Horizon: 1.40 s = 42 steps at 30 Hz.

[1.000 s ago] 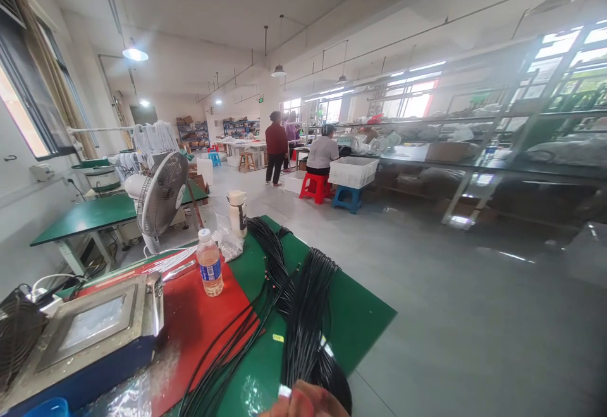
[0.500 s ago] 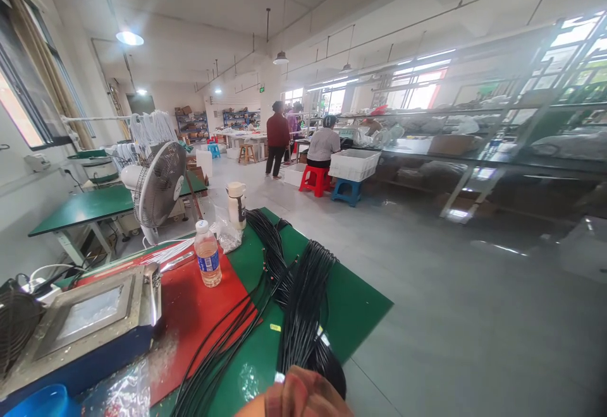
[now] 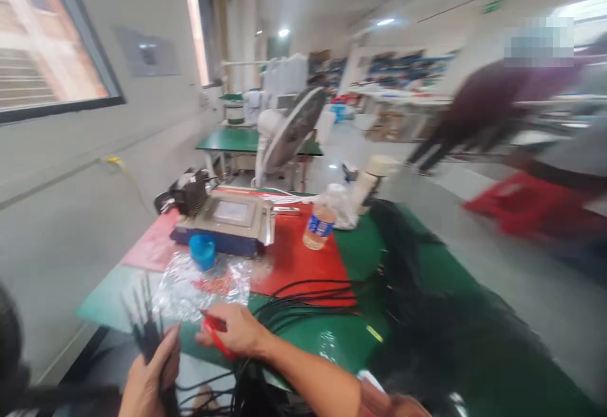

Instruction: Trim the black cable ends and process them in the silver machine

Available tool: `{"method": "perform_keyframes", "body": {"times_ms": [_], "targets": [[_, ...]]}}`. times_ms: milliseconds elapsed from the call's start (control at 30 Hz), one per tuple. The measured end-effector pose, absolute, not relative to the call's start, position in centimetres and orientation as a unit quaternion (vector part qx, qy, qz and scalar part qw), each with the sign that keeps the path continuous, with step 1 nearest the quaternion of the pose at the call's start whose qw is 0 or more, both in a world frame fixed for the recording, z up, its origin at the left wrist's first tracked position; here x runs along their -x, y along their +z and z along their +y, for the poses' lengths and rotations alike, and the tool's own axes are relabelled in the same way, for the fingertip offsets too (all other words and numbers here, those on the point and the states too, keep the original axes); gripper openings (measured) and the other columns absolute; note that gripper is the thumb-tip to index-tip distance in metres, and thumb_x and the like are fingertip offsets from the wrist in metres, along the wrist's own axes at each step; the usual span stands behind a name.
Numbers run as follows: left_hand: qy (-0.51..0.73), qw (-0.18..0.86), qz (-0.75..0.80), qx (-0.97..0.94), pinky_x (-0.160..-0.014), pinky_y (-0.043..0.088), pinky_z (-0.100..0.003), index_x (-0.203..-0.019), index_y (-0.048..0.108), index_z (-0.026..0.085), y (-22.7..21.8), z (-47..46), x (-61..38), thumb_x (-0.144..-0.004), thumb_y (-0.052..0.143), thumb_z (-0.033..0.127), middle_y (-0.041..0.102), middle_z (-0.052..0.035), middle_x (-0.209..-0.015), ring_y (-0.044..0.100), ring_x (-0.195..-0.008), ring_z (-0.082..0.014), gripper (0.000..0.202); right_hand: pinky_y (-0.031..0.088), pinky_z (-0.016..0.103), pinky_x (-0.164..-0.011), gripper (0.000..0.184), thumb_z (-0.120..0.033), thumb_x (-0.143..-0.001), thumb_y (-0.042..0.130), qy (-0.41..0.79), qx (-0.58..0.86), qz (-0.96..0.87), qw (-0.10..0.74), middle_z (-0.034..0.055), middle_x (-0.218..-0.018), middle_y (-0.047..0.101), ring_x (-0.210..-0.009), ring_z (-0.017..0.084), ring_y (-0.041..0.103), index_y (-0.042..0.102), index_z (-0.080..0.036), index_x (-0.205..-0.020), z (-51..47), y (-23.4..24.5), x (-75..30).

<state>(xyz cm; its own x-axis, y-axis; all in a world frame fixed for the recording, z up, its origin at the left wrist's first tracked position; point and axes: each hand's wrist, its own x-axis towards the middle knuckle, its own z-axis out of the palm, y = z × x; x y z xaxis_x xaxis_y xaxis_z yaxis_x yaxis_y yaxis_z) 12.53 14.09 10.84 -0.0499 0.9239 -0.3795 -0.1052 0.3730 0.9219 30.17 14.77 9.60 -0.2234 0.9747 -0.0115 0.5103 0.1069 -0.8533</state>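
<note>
At the lower left my left hand [image 3: 154,366] is closed around a bundle of thin black cables [image 3: 147,335], their ends pointing up and blurred. My right hand [image 3: 237,328] grips red-handled pliers [image 3: 219,336], with the dark tip toward the cables; blur hides the exact kind. More loose black cables [image 3: 294,309] run across the table beneath my right forearm. Just beyond the right hand lies a clear plastic sheet [image 3: 175,290] with small reddish scraps [image 3: 213,284] on it.
A blue cup [image 3: 202,253] stands before a metal-topped machine [image 3: 232,215]. A drink bottle [image 3: 318,226] is on the red mat [image 3: 294,265]. A large black cable pile [image 3: 427,322] covers the table's right side. Behind are a fan [image 3: 294,129] and blurred people beside a red stool [image 3: 531,208].
The view has swung left and down. Both hands now show, with cables in the left and pliers in the right; earlier only one blurred hand was visible beside the cable pile.
</note>
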Motion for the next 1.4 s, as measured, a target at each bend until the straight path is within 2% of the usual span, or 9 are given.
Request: {"method": "perform_keyframes", "body": {"times_ms": [67,133,300,400,533,933,1200,1300,1400], "targets": [[0.451,0.621,0.558,-0.315,-0.037,0.023,-0.018,-0.076,0.063,0.016,10.3,14.8,-12.5,-0.062,0.077,0.039,0.041,0.0083,-0.050,0.032,-0.041,-0.0048,0.031,0.021,0.021,-0.052,0.041,-0.055,-0.076,0.058,0.369,0.542,-0.702,0.280,-0.0052,-0.062,0.042,-0.058,0.007,0.036,0.051,-0.016,-0.065,14.7,9.6,-30.4],[0.462,0.643,0.535,-0.295,-0.038,0.015,-0.017,-0.075,0.061,0.015,10.3,15.0,-12.7,-0.062,0.077,0.039,0.033,0.0099,-0.050,0.023,-0.042,-0.0035,0.031,0.018,0.021,-0.051,0.044,-0.056,-0.078,0.055,0.359,0.534,-0.720,0.258,-0.0055,-0.059,0.040,-0.056,0.007,0.033,0.047,-0.016,-0.062,14.4,9.6,-30.6],[0.459,0.650,0.519,-0.313,-0.039,0.012,-0.018,-0.071,0.058,0.015,10.7,14.5,-13.5,-0.064,0.074,0.041,0.025,0.0108,-0.051,0.015,-0.045,-0.0048,0.031,0.016,0.022,-0.050,0.047,-0.057,-0.080,0.050,0.352,0.532,-0.735,0.231,-0.0059,-0.055,0.034,-0.053,0.007,0.029,0.040,-0.016,-0.058,14.0,9.2,-30.4],[0.456,0.646,0.529,-0.309,-0.040,0.010,-0.019,-0.059,0.049,0.017,10.6,14.7,-13.7,-0.063,0.073,0.043,0.023,0.0107,-0.050,0.013,-0.046,-0.0051,0.036,0.015,0.022,-0.050,0.047,-0.056,-0.081,0.050,0.349,0.532,-0.738,0.224,-0.0060,-0.054,0.033,-0.053,0.007,0.028,0.039,-0.016,-0.058,14.0,9.1,-30.2],[0.456,0.630,0.547,-0.312,-0.040,0.010,-0.020,-0.051,0.040,0.019,10.4,15.1,-14.0,-0.062,0.072,0.046,0.022,0.0106,-0.049,0.013,-0.045,-0.0047,0.043,0.015,0.022,-0.050,0.046,-0.054,-0.081,0.050,0.336,0.536,-0.742,0.221,-0.0059,-0.054,0.034,-0.053,0.007,0.028,0.039,-0.017,-0.057,13.8,9.2,-30.2],[0.483,0.590,0.581,-0.283,-0.037,0.015,-0.018,-0.049,0.044,0.018,10.5,14.9,-14.9,-0.053,0.078,0.042,0.031,0.0096,-0.044,0.020,-0.041,-0.0033,0.042,0.013,0.023,-0.049,0.045,-0.049,-0.081,0.051,0.340,0.548,-0.727,0.236,-0.0064,-0.051,0.029,-0.050,0.006,0.025,0.036,-0.016,-0.054,13.9,8.9,-30.2],[0.491,0.571,0.596,-0.278,-0.038,0.026,-0.018,-0.062,0.062,0.013,10.7,14.9,-15.0,-0.045,0.083,0.039,0.042,0.0075,-0.046,0.032,-0.043,-0.0058,0.038,0.014,0.023,-0.049,0.046,-0.050,-0.081,0.050,0.326,0.561,-0.727,0.225,-0.0059,-0.050,0.031,-0.050,0.007,0.027,0.041,-0.016,-0.052,14.0,9.1,-30.4],[0.477,0.565,0.597,-0.310,-0.041,0.031,-0.020,-0.071,0.068,0.010,10.6,15.0,-14.6,-0.047,0.083,0.040,0.048,0.0051,-0.049,0.038,-0.046,-0.0081,0.041,0.014,0.024,-0.049,0.047,-0.051,-0.081,0.051,0.316,0.570,-0.728,0.213,-0.0054,-0.051,0.033,-0.051,0.007,0.027,0.042,-0.016,-0.051,14.1,9.1,-30.5],[0.461,0.545,0.599,-0.362,-0.040,0.029,-0.020,-0.074,0.071,0.010,10.1,15.1,-14.1,-0.051,0.081,0.041,0.048,0.0048,-0.049,0.037,-0.046,-0.0085,0.040,0.014,0.024,-0.050,0.045,-0.049,-0.080,0.054,0.306,0.577,-0.731,0.199,-0.0050,-0.051,0.034,-0.051,0.008,0.027,0.043,-0.016,-0.051,14.1,9.1,-30.6]]}}
